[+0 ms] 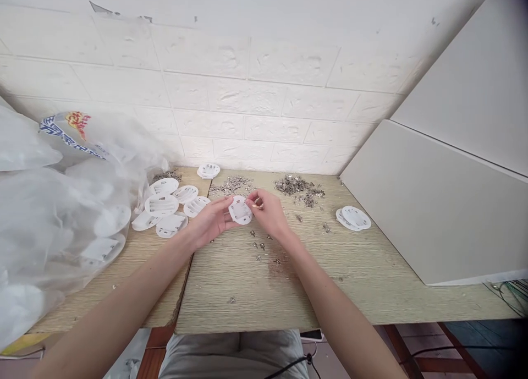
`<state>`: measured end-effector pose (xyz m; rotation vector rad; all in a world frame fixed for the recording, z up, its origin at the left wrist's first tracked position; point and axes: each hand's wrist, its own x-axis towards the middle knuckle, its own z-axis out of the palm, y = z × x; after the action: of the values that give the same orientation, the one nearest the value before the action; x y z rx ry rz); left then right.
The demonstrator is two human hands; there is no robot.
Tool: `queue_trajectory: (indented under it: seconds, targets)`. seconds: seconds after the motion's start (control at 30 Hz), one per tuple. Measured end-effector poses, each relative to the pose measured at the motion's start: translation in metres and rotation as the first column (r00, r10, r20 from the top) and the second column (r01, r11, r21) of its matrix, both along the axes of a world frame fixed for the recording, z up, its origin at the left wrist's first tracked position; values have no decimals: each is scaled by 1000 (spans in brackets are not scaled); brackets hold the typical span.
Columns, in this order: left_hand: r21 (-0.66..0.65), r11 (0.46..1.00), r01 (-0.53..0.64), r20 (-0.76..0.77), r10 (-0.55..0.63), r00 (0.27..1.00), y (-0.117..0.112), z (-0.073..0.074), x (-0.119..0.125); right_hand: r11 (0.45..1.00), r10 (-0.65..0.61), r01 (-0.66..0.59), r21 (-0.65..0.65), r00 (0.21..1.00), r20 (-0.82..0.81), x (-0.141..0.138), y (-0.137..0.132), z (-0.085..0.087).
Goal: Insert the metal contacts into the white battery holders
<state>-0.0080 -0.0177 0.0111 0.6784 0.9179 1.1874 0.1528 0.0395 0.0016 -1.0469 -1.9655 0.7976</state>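
My left hand (212, 219) grips a round white plastic disc (240, 210) by its edge, thumb on top and fingers beneath. The disc is held tilted above the table and has small slots and metal bits in its face. At the disc's right edge, my right hand (266, 209) is closed in a pinch; whatever sits between its fingertips is too small to make out. Several small metal springs or clips (262, 246) lie scattered on the table just below my hands. Behind them are a heap of flat metal pieces (233, 185) and a darker heap of metal parts (293, 185).
Several similar white discs (161, 205) lie to the left, beside a large clear plastic bag (82, 203) of white parts. Stacked discs (353, 218) rest at right, near a pale leaning panel (437, 203). A brick-patterned wall (264, 93) closes the table's back.
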Motion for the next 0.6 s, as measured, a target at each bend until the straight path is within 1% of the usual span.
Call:
queue_trajectory:
  seconds: [0.13, 0.23, 0.4, 0.53, 0.6]
  targets:
    - [48, 999, -18, -68, 22, 997, 0, -1, 1, 999, 36, -36, -22, 998, 41, 0, 0, -1]
    - [41, 999, -27, -100, 31, 994, 0, -2, 1, 998, 42, -41, -52, 999, 21, 1, 0, 3]
    - [62, 998, -13, -96, 19, 995, 1, -5, 0, 994, 6, -11, -111, 999, -41, 1, -1, 6]
    - [84, 996, -13, -88, 21, 996, 3, -9, -1, 992, -18, 16, -125, 1000, -22, 1, 0, 3]
    - [98, 995, -4, -87, 13, 996, 3, -10, -2, 993, -42, 43, -107, 999, 11, -1, -1, 1]
